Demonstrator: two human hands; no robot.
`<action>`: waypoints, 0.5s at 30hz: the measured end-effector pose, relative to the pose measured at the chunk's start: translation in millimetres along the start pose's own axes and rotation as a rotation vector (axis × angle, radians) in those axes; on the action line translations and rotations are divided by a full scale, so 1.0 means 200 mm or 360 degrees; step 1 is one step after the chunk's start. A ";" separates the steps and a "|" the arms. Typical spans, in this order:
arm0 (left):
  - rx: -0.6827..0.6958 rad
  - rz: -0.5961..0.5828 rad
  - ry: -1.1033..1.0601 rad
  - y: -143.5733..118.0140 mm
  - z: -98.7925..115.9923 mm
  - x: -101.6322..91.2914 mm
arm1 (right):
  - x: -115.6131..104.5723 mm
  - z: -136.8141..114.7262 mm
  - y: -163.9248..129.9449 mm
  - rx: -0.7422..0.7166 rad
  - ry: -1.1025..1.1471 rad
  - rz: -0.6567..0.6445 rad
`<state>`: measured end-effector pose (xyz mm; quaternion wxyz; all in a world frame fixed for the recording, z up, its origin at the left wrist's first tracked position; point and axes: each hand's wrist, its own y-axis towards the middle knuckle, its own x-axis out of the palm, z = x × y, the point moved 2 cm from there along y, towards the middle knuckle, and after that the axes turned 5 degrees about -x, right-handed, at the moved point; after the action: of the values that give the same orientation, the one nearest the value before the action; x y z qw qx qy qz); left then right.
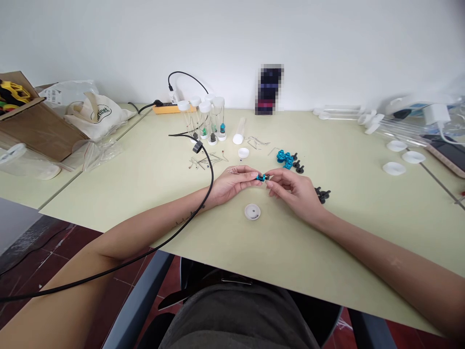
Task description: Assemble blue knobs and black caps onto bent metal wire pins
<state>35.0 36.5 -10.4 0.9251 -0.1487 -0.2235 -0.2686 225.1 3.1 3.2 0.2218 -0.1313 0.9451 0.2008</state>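
Over the table's middle, my left hand [234,185] pinches a small shiny blue metal part [260,178] between thumb and fingers. Thin bent metal pins [233,169] show by its fingers; I cannot tell whether it holds them. My right hand [295,193] has thumb and fingertips closed on the dark end piece [268,177] of that blue part. Below the hands lies a shallow white cap [246,214] with tiny dark bits inside. Several similar blue parts [284,158] sit beyond my right hand, beside black round-headed pieces [299,168]. More black pieces [322,195] lie by my right wrist.
Capped clear tubes [205,116] stand at the back before an orange power strip [170,109]. Loose pins and hex keys [205,161] are scattered left. A black cable [183,228] crosses above my left forearm. White caps [394,168] lie right; a cardboard box [47,128] stands left.
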 end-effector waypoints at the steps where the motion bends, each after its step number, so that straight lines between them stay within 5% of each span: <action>1: 0.0002 -0.0005 -0.0001 0.00 0.00 0.00 | 0.00 0.00 0.00 0.0009 0.0007 0.0000; 15: -0.0014 0.0010 -0.0004 0.00 0.00 0.00 | 0.00 -0.01 0.00 0.0026 0.0039 -0.0007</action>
<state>35.0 36.0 -9.6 0.9250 -0.1538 -0.2230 -0.2665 224.4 2.4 4.8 0.2117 -0.1340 0.9491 0.1911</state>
